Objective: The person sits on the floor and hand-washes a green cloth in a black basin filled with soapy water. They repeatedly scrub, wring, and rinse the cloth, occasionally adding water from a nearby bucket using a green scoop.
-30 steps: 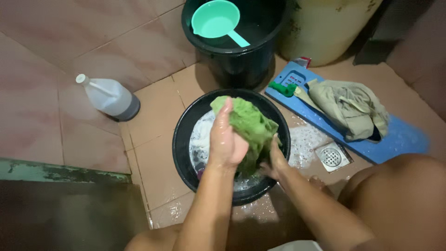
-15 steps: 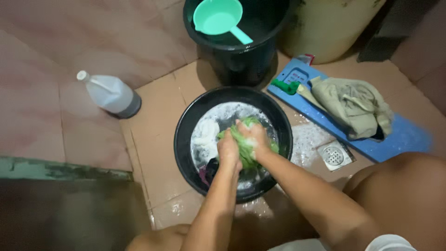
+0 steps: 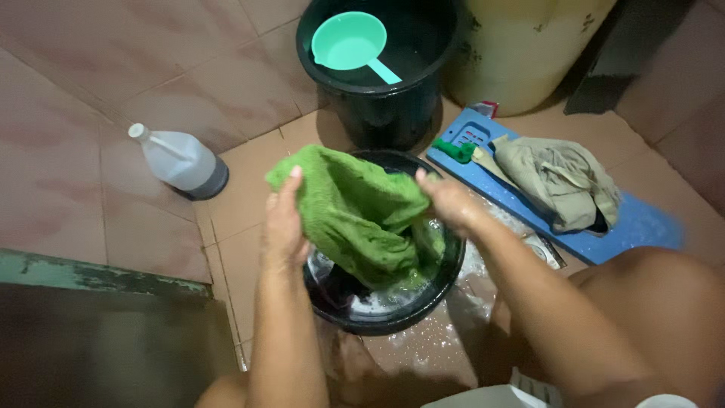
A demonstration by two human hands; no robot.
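Left hand (image 3: pixel 283 227): gripping the left edge of a green cloth (image 3: pixel 355 215), fingers closed over the fabric, thumb pointing up.
Right hand (image 3: pixel 449 200): pinching the cloth's right edge, fingers closed on it.
Green cloth: hanging stretched between both hands, lifted above a black basin (image 3: pixel 423 291), lower end drooping into it.
Black basin: sitting on the tiled floor (image 3: pixel 249 204), holding soapy water with white foam.
Black bucket (image 3: pixel 389 106): standing just behind the basin, with a mint-green dipper (image 3: pixel 349 41) floating inside.
White jug (image 3: pixel 180 160): lying tilted on the floor, left of the basin, well apart.
Blue washboard (image 3: pixel 642 223): lying to the right, bearing a beige garment (image 3: pixel 559 181) and a green brush (image 3: pixel 455 149).
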